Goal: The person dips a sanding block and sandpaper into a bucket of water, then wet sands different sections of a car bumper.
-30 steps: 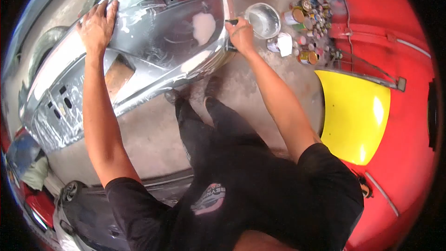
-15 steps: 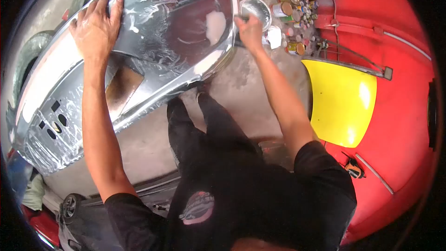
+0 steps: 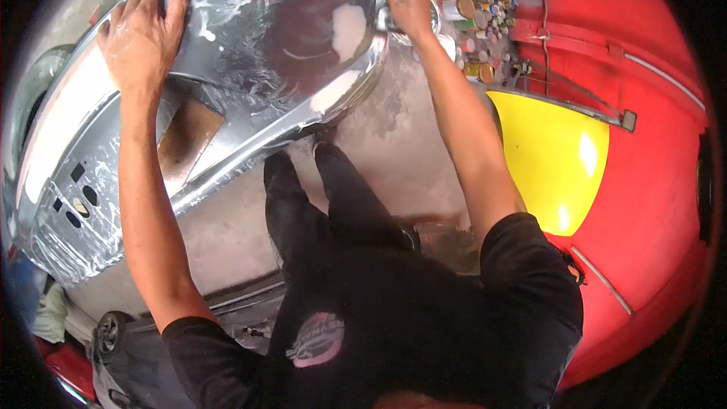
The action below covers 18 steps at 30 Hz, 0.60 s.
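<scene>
A large grey car body panel [image 3: 227, 98] with white smears and pale filler patches spans the upper left. My left hand [image 3: 144, 34] lies on its upper edge, fingers spread and flat, holding nothing. At the panel's right end is my right hand [image 3: 409, 4], its fingers closed at the rim on something dark and too small to make out. A pale patch [image 3: 349, 32] shows on the dark inner area left of that hand. Near the panel's lower edge there is a brown rectangular area [image 3: 189, 136]. Part of a metal bowl [image 3: 435, 19] shows behind my right hand.
Several cans and bottles [image 3: 485, 11] stand on the floor beyond the bowl. A yellow panel [image 3: 556, 155] leans by the red wall [image 3: 651, 182]. A dark car [image 3: 144, 356] is at the lower left. My legs are below the panel's edge.
My right hand has moved up along the panel's right rim. My left hand has shifted slightly left and up, still spread on the panel. The view has shifted a little.
</scene>
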Each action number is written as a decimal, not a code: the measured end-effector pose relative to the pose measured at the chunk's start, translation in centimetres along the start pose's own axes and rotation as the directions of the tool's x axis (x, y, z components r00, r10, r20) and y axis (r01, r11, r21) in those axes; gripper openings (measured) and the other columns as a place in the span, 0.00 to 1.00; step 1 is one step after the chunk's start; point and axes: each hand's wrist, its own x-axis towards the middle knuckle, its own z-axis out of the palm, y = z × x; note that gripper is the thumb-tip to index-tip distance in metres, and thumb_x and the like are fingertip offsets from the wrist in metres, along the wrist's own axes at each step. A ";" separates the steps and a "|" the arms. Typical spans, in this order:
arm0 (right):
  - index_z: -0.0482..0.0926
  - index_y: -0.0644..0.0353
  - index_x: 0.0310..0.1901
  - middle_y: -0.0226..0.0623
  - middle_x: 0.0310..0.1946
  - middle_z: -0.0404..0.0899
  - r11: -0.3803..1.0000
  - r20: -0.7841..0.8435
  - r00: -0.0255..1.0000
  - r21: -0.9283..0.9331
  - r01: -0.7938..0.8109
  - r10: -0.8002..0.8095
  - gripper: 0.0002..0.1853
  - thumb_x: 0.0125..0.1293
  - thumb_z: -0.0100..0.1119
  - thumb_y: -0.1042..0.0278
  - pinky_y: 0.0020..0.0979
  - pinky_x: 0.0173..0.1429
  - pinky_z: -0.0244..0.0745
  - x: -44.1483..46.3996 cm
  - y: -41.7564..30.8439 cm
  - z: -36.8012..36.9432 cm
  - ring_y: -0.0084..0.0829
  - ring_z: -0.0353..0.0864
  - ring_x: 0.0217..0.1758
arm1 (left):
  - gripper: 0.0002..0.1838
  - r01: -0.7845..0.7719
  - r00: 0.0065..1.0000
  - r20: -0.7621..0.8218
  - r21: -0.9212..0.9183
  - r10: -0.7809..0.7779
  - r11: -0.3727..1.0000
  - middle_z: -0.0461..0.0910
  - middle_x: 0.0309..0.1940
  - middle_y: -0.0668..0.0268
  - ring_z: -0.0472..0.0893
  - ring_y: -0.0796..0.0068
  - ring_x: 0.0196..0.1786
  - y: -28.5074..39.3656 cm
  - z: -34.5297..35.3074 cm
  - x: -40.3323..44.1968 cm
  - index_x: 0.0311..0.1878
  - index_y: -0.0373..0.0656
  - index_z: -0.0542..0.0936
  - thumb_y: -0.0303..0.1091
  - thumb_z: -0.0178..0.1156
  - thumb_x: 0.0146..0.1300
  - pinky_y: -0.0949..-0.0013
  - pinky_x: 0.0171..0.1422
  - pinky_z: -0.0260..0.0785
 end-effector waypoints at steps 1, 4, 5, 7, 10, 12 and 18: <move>0.86 0.69 0.45 0.59 0.37 0.87 0.998 0.031 0.998 0.001 -0.058 0.058 0.18 0.63 0.71 0.61 0.49 0.49 0.80 -2.6 -1.4 -0.8 0.56 0.88 0.43 | 0.30 0.007 1.000 0.008 0.009 -0.007 1.000 0.87 0.60 0.66 0.83 0.56 0.63 0.1 -0.1 0.1 0.64 0.53 0.86 0.65 0.53 0.76 0.45 0.72 0.66; 0.85 0.70 0.44 0.59 0.37 0.88 0.987 0.054 0.993 0.115 -0.114 0.108 0.17 0.64 0.68 0.62 0.48 0.48 0.80 -8.1 0.4 -0.4 0.55 0.88 0.41 | 0.30 0.013 1.000 -0.020 0.040 -0.012 0.999 0.87 0.60 0.66 0.83 0.57 0.64 -0.4 -0.1 0.1 0.63 0.52 0.86 0.65 0.54 0.76 0.45 0.72 0.66; 0.85 0.70 0.44 0.59 0.37 0.88 0.987 0.060 0.993 0.114 -0.109 0.103 0.17 0.64 0.68 0.62 0.48 0.48 0.80 -7.3 0.9 -0.1 0.55 0.88 0.41 | 0.30 0.013 1.000 -0.014 0.037 -0.012 0.999 0.87 0.61 0.66 0.83 0.57 0.64 -0.5 -0.1 0.0 0.64 0.52 0.86 0.65 0.54 0.76 0.45 0.73 0.66; 0.86 0.70 0.42 0.58 0.37 0.88 0.997 -0.016 0.998 0.038 0.064 -0.063 0.17 0.64 0.68 0.61 0.48 0.48 0.80 -3.5 0.3 -0.4 0.56 0.88 0.40 | 0.30 0.015 1.000 -0.004 0.028 -0.015 1.000 0.86 0.61 0.66 0.82 0.57 0.65 -0.3 0.0 0.0 0.64 0.52 0.86 0.65 0.54 0.76 0.46 0.73 0.65; 0.86 0.69 0.42 0.58 0.38 0.88 0.997 0.070 0.996 0.053 -0.062 0.058 0.16 0.64 0.69 0.61 0.48 0.49 0.80 1.1 -1.1 -0.3 0.57 0.88 0.42 | 0.31 0.001 1.000 0.023 0.003 -0.001 1.000 0.86 0.62 0.65 0.82 0.57 0.66 -0.3 0.1 -0.3 0.65 0.52 0.85 0.65 0.53 0.76 0.46 0.73 0.65; 0.86 0.69 0.41 0.58 0.36 0.87 0.996 0.004 0.998 0.059 0.062 -0.063 0.17 0.64 0.70 0.59 0.50 0.50 0.80 -3.2 1.7 0.7 0.58 0.87 0.42 | 0.31 0.011 1.000 0.005 0.028 -0.011 1.000 0.86 0.61 0.65 0.82 0.57 0.66 -0.5 0.1 0.2 0.65 0.53 0.85 0.65 0.53 0.76 0.46 0.73 0.66; 0.86 0.68 0.42 0.57 0.33 0.87 0.993 0.008 0.996 0.077 0.093 -0.094 0.18 0.63 0.70 0.57 0.50 0.50 0.81 -2.4 0.1 -0.8 0.58 0.88 0.40 | 0.30 -0.015 1.000 -0.015 0.043 0.016 0.999 0.87 0.60 0.64 0.83 0.56 0.64 -0.5 0.1 -0.1 0.64 0.52 0.85 0.64 0.53 0.76 0.47 0.72 0.67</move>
